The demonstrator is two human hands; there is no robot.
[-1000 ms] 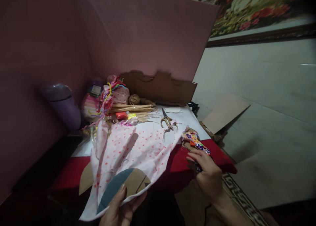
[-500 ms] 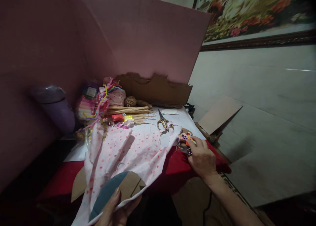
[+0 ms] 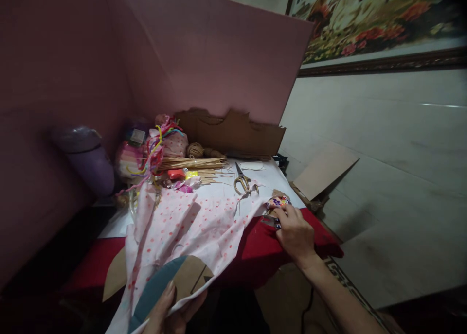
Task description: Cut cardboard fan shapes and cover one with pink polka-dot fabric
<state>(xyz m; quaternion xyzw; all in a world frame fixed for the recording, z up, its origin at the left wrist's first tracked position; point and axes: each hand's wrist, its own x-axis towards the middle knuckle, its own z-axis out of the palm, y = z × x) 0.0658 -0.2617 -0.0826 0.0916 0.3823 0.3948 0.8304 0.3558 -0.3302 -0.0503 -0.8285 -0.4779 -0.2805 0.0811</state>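
Observation:
My left hand (image 3: 171,312) at the bottom edge grips a curved cardboard piece (image 3: 182,280) with a teal edge, together with the white cloth with pink dots (image 3: 189,222) draped over it. My right hand (image 3: 294,232) reaches onto the table's right side, its fingers closed over a small piece covered in colourful patterned fabric (image 3: 279,202) that rests on the red table cover (image 3: 262,249). Gold-handled scissors (image 3: 242,181) lie on the white sheet just beyond that hand.
A bundle of thin bamboo sticks (image 3: 193,164), twine balls (image 3: 195,150), coloured yarn (image 3: 156,142) and a purple container (image 3: 87,159) crowd the back left. Cut cardboard (image 3: 233,132) leans on a pink board. A cardboard sheet (image 3: 323,171) lies on the tiled floor at right.
My right hand has carried the patterned fabric piece forward from the table's near right edge and set it down closer to the scissors. My left hand has kept its grip, sinking slightly lower.

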